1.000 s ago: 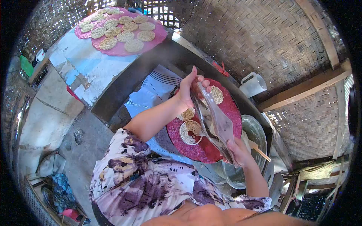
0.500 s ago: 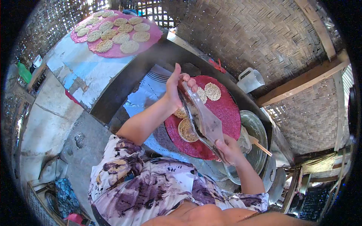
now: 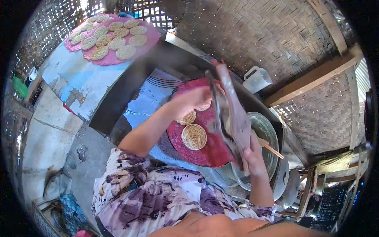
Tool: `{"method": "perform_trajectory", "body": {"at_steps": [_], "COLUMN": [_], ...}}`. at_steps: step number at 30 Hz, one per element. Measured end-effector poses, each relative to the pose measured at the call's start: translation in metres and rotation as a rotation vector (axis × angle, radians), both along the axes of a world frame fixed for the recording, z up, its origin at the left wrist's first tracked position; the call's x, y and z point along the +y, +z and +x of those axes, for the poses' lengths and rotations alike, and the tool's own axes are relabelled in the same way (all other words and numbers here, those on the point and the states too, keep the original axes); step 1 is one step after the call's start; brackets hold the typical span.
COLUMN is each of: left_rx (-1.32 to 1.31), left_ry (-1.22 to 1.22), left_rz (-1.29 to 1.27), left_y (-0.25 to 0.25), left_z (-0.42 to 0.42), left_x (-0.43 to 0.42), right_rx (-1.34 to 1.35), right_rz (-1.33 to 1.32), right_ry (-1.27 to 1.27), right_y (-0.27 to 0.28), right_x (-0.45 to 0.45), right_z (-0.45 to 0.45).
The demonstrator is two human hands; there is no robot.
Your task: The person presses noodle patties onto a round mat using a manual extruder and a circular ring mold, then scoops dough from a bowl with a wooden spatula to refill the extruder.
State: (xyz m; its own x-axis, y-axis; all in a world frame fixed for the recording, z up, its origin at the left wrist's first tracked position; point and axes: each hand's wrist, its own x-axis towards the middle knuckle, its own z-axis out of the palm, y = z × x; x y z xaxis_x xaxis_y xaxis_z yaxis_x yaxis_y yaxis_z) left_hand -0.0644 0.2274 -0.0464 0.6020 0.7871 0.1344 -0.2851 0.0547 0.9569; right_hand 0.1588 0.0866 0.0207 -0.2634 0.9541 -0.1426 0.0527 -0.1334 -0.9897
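Held on edge over the round red mat (image 3: 209, 148) is a pair of flat panels (image 3: 233, 114), one dark-edged and one pale and sheet-like, blurred by motion. My right hand (image 3: 254, 160) grips their lower end, fingers closed. My left hand (image 3: 201, 96) is at the panels' left side, over the mat; its fingers are smeared and partly hidden, so I cannot tell if it touches them. A ring mould (image 3: 194, 136) filled with noodle-like strands lies on the mat. Beside it is a round lacy cake (image 3: 187, 117), and another is partly hidden near my left hand.
A large basin (image 3: 258, 118) with a wooden-handled utensil (image 3: 270, 148) stands at the right. Behind it is a white plastic jug (image 3: 257, 79). Several round lacy cakes (image 3: 116, 43) lie on a pink sheet (image 3: 148, 37) at the back left. A woven wall (image 3: 252, 35) rises behind.
The panels have swung up and right, uncovering the ring mould. My left hand has come away from their top end and moved lower. My right hand has shifted slightly right, still gripping.
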Motion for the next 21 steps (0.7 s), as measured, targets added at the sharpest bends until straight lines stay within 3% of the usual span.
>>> {"method": "perform_trajectory", "body": {"at_steps": [3,5,6,7,9,11,12,14,18,21], "left_rx": [0.212,0.184,0.172,0.282,0.136,-0.234,-0.352,-0.435,-0.307,-0.505], "left_ry": [0.387,0.434,0.463,0.52,0.583,0.547,0.524,0.474,0.532,0.418], "left_rz": [0.714,0.591,0.529,0.628,0.306,-0.209,-0.297,-0.396,-0.351,-0.401], "left_y": [-0.034,-0.041,-0.046,-0.066,-0.079,-0.087,-0.093,-0.098,-0.096,-0.087], "left_z": [0.018,0.002,-0.012,-0.024,-0.042,-0.058,-0.07,-0.092,-0.115,-0.113], "left_x": [-0.031,-0.031,-0.03,-0.022,-0.025,-0.032,-0.029,-0.031,-0.039,-0.038], "right_rx": [-0.072,0.01,0.061,-0.189,-0.691,-0.789,-0.852,-0.927,-0.986,-1.022], "right_rz": [0.049,0.051,0.052,0.163,0.362,0.4,0.359,0.318,0.287,0.285], "right_ry": [0.001,0.263,0.252,0.2,0.084,-0.01,-0.005,0.012,0.064,0.07], "right_y": [-0.008,-0.034,-0.038,-0.044,-0.062,-0.083,-0.088,-0.092,-0.093,-0.097], "right_x": [0.013,0.029,0.036,0.042,0.051,0.052,0.052,0.052,0.056,0.057], "right_z": [-0.023,-0.026,-0.03,-0.029,-0.024,-0.022,-0.021,-0.021,-0.024,-0.026]}}
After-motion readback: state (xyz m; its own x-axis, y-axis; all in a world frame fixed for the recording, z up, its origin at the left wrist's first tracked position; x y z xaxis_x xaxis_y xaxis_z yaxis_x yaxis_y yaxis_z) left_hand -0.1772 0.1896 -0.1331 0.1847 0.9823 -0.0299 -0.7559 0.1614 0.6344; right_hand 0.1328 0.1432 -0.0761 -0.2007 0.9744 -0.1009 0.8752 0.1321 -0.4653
